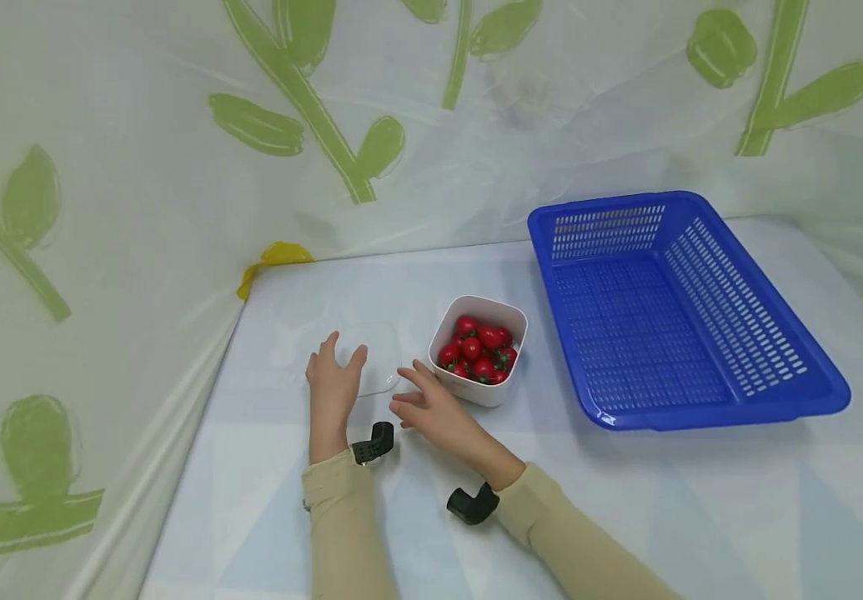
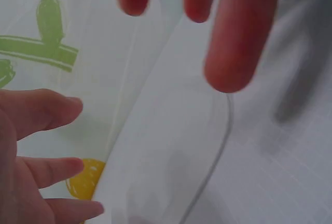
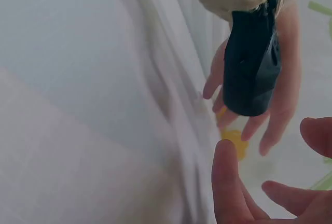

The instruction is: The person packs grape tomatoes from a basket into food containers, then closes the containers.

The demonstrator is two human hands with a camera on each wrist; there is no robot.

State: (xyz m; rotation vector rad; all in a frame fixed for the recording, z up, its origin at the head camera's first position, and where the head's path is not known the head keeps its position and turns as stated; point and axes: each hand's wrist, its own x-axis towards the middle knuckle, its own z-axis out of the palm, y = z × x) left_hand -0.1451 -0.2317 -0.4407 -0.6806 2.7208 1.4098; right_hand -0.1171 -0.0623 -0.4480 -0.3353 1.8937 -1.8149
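A clear plastic lid [image 1: 380, 354] lies flat on the table, its rim showing as a faint curved line in the left wrist view. My left hand [image 1: 333, 390] is over the lid's left side with fingers spread and nothing held. Whether it touches the lid I cannot tell. My right hand [image 1: 442, 412] reaches in from the right, between the lid and a white square tub [image 1: 487, 393]. Its fingers are apart and hold nothing. Several red cherry tomatoes [image 1: 471, 348] with green stems lie inside the tub.
A large blue plastic basket [image 1: 641, 350] with slotted walls stands to the right of the tub. A white curtain-like sheet [image 1: 161, 167] with green leaf prints hangs behind and along the left side of the table [image 1: 266, 517].
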